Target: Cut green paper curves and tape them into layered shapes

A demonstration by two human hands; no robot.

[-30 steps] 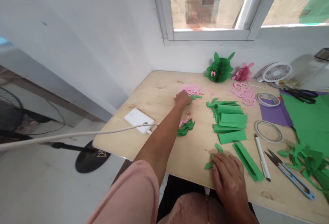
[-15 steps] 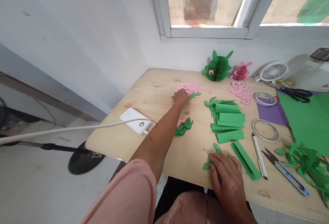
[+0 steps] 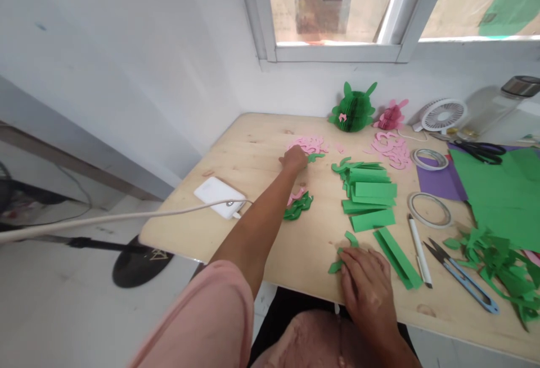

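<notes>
One small green-and-pink cutout pile [image 3: 299, 206] as dial centre. My left hand [image 3: 294, 157] at twelve o'clock, beside pink paper cutouts [image 3: 313, 144]; right hand [image 3: 367, 278] at four, on a green cutout [image 3: 334, 268], likely steadying it. Whether either's fingers pinch, can't tell. Folded green strips [image 3: 374, 191] overlap at three on the desk [image 3: 244, 160], probably for easy reach.

On the table [image 3: 248, 137], a power bank [image 3: 217, 194] lies left, and paper strips [image 3: 374, 190] lie right of the stacked cutouts [image 3: 298, 207]. Further right, on the near side, lie a pen [image 3: 419, 251], snips [image 3: 450, 267] and scraps [image 3: 508, 269]. Along the far side, left to right, stand a paper ball [image 3: 356, 112], a fan [image 3: 442, 116] and a bottle [image 3: 491, 110].
</notes>
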